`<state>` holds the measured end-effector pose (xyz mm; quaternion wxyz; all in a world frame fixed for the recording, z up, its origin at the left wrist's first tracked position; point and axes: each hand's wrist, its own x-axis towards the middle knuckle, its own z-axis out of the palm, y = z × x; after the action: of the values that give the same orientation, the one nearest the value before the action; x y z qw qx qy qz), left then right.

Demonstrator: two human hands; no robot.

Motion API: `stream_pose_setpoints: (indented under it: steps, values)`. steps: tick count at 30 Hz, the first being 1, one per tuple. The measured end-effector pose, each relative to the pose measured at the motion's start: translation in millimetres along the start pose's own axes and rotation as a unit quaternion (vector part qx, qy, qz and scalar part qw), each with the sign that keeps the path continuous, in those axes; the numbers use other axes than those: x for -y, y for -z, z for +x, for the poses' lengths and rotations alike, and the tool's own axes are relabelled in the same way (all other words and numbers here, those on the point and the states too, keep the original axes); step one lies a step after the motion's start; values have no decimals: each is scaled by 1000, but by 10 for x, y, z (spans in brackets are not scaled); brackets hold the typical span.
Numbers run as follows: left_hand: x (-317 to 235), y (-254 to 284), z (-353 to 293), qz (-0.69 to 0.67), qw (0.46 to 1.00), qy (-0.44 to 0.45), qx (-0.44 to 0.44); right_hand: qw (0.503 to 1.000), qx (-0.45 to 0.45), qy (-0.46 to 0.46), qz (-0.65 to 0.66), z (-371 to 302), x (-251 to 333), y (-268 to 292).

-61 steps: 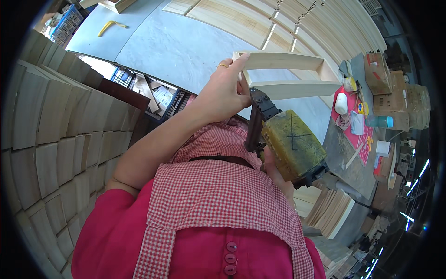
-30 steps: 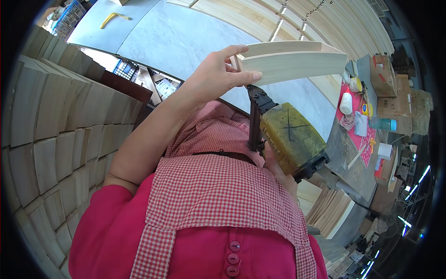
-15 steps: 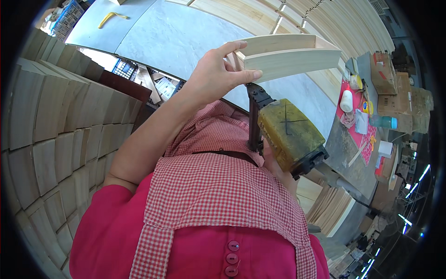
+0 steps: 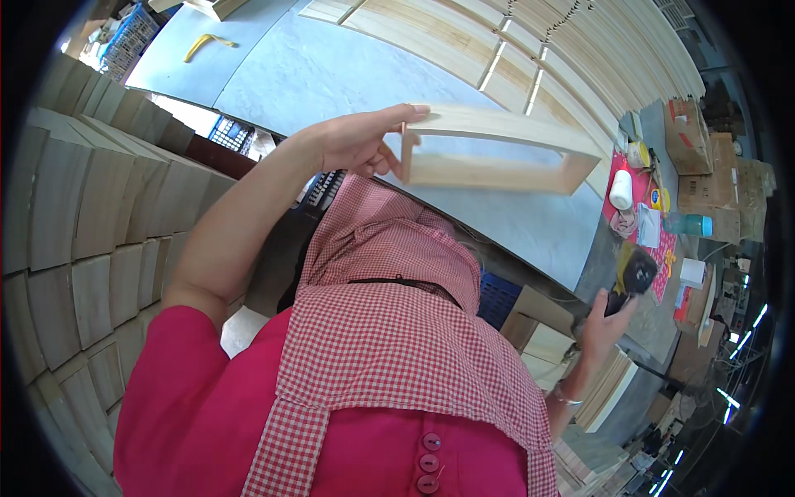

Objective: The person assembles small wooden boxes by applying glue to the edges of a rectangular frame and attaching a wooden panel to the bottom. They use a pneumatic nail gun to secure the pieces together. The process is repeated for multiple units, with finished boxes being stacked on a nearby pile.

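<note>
My left hand (image 4: 356, 142) is closed on the near-left end of a pale wooden frame (image 4: 497, 124), a long open rectangle of thin boards. The thumb lies along its upper edge and the fingers curl around the short end piece. The frame is tipped over the blue-grey tabletop (image 4: 331, 74), its lower board blurred by motion. Far off to the right, my right hand (image 4: 603, 331) grips a nail gun (image 4: 636, 269) with a worn yellow and black body. The gun is held at the bench's right side, apart from the frame.
Stacked wooden blocks (image 4: 108, 282) rise on my left. Long wooden strips (image 4: 447, 54) cover the table's far side. A yellow curved object (image 4: 207, 43) lies far left. At right are a white bottle (image 4: 620, 190), a teal-capped bottle (image 4: 689, 224) and cardboard boxes (image 4: 708, 178).
My right hand has carried the nail gun away from the frame, outward to the right. My left hand has turned the frame and lowered it slightly, keeping hold of its end.
</note>
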<state>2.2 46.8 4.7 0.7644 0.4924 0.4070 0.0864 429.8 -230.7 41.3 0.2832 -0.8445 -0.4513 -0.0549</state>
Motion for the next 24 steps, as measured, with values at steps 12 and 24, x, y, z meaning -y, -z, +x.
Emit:
stream_pose_setpoints:
  steps: [12,24]
  values:
    - [-377,477,310,67,977,196,-55,922,86,-143,-349,848,-1276,-530]
    - [-170,-276,157,89,910,-165,-369,980,-106,60,-157,2266,-1159,-1653]
